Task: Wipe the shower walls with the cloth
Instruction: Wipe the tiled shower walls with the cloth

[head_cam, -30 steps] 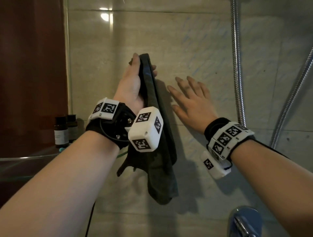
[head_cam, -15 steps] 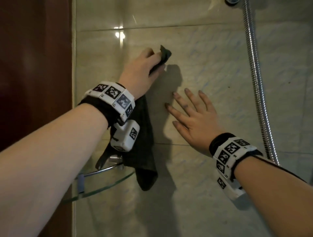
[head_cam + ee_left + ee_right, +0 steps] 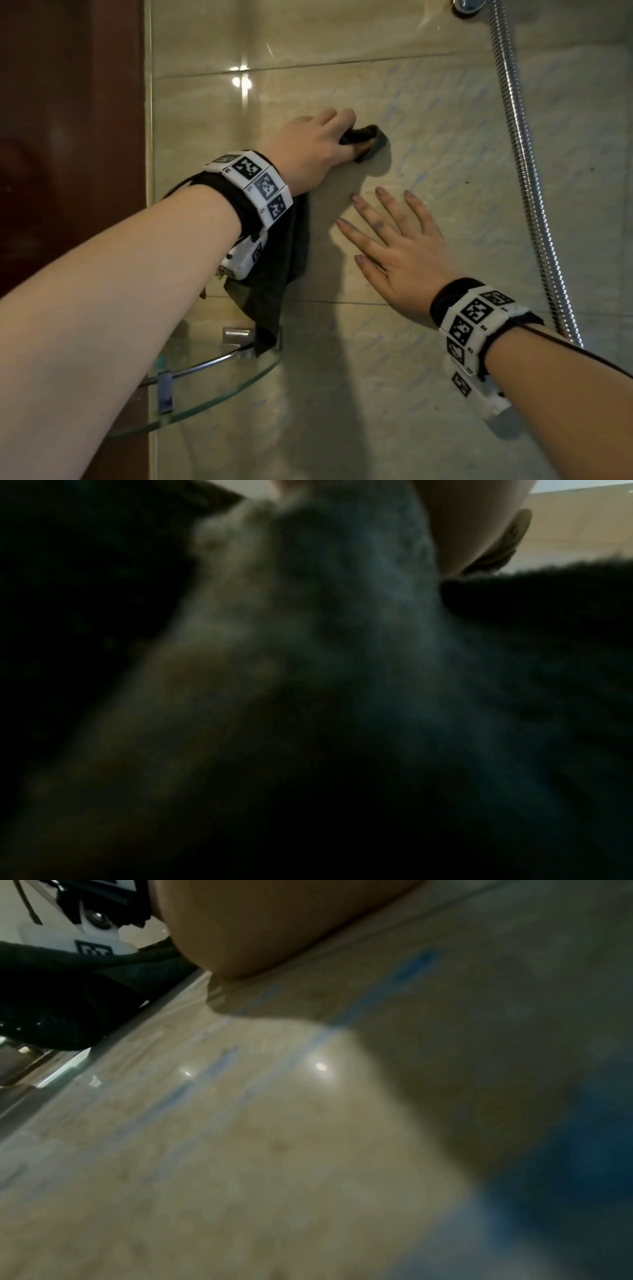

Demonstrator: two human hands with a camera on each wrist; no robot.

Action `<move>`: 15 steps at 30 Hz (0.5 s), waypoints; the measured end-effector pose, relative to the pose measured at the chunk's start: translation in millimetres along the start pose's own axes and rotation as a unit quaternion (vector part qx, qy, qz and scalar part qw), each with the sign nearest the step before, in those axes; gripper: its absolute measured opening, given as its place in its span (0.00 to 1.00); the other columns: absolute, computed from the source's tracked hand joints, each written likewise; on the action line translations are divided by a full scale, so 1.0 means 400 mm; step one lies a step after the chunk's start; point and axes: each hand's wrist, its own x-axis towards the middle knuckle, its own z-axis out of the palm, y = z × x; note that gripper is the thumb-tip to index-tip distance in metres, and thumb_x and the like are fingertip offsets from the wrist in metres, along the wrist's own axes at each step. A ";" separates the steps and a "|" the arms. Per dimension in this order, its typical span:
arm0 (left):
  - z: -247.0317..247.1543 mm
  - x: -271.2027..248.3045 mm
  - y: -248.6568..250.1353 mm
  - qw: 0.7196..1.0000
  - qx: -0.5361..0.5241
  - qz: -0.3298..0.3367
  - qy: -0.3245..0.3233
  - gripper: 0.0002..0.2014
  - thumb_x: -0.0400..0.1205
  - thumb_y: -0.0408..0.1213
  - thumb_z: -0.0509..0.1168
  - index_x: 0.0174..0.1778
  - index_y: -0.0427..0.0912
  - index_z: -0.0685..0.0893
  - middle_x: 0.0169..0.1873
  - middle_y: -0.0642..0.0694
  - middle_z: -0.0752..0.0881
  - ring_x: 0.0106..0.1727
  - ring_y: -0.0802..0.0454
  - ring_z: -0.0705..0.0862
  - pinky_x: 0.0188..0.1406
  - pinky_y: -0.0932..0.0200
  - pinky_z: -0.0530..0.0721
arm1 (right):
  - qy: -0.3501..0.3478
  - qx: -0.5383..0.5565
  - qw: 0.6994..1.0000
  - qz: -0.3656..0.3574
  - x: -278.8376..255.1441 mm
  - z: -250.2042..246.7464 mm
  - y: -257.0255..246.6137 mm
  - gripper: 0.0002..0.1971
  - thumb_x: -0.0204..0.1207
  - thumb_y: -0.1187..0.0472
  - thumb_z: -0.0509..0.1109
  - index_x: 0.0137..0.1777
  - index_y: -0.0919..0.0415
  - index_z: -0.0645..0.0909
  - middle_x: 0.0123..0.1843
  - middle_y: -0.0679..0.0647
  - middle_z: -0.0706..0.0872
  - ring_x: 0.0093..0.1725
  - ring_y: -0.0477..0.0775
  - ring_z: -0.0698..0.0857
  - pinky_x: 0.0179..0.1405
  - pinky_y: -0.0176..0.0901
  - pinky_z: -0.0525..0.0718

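My left hand (image 3: 318,144) grips a dark cloth (image 3: 274,274) and presses it against the beige tiled shower wall (image 3: 428,113). A bunched end of the cloth sticks out past my fingers; the rest hangs down below my wrist. In the left wrist view the cloth (image 3: 308,669) fills the frame, blurred, with a fingertip at the top right. My right hand (image 3: 387,240) lies flat on the wall with fingers spread, just below and right of the left hand. The right wrist view shows the wall (image 3: 274,1150) close up, with faint blue streaks.
A curved glass corner shelf (image 3: 222,387) with a metal rail sits below my left arm. A chrome shower hose (image 3: 524,171) hangs down the wall at the right. Dark brown panelling (image 3: 68,137) borders the wall on the left.
My left hand has turned from holding the cloth edge-on to pressing it on the wall, higher and rightward. The view has tilted up. My right hand stays flat on the wall.
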 end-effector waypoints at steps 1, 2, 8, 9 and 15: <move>0.000 0.012 0.000 0.999 -0.004 -0.037 0.002 0.17 0.80 0.28 0.57 0.62 0.36 0.81 0.59 0.28 0.76 0.52 0.32 0.78 0.37 0.45 0.80 | 0.000 -0.001 1.000 -0.001 0.000 0.001 0.000 0.27 0.84 0.46 0.48 0.83 0.48 0.60 0.84 0.56 0.59 0.84 0.62 0.54 0.80 0.66 0.50; 0.002 0.022 -0.003 0.997 -0.003 -0.082 -0.001 0.16 0.81 0.29 0.59 0.66 0.36 0.79 0.63 0.29 0.74 0.57 0.32 0.75 0.42 0.45 0.78 | -0.001 -0.002 1.000 -0.001 -0.001 0.001 -0.001 0.27 0.84 0.46 0.48 0.83 0.48 0.59 0.85 0.56 0.58 0.84 0.62 0.53 0.80 0.66 0.50; 0.005 0.050 -0.008 0.982 0.018 -0.183 0.037 0.16 0.84 0.31 0.58 0.69 0.39 0.77 0.67 0.31 0.70 0.61 0.34 0.72 0.41 0.52 0.67 | -0.001 0.000 1.000 0.000 0.001 0.000 -0.003 0.27 0.84 0.46 0.48 0.83 0.49 0.60 0.84 0.56 0.59 0.84 0.62 0.54 0.80 0.66 0.52; 0.009 0.048 -0.009 0.986 0.022 -0.164 0.034 0.16 0.84 0.31 0.59 0.68 0.39 0.77 0.66 0.31 0.71 0.61 0.34 0.73 0.41 0.51 0.70 | 0.000 0.002 1.000 -0.001 0.001 0.001 -0.003 0.27 0.84 0.46 0.48 0.83 0.49 0.60 0.84 0.56 0.59 0.84 0.63 0.54 0.80 0.66 0.52; 0.012 0.052 -0.005 0.998 0.046 0.036 0.017 0.19 0.74 0.31 0.56 0.60 0.41 0.81 0.54 0.34 0.74 0.47 0.38 0.78 0.29 0.54 0.75 | 0.003 0.007 1.000 0.002 0.000 0.001 -0.003 0.27 0.84 0.47 0.49 0.82 0.49 0.62 0.84 0.57 0.61 0.83 0.63 0.55 0.80 0.66 0.52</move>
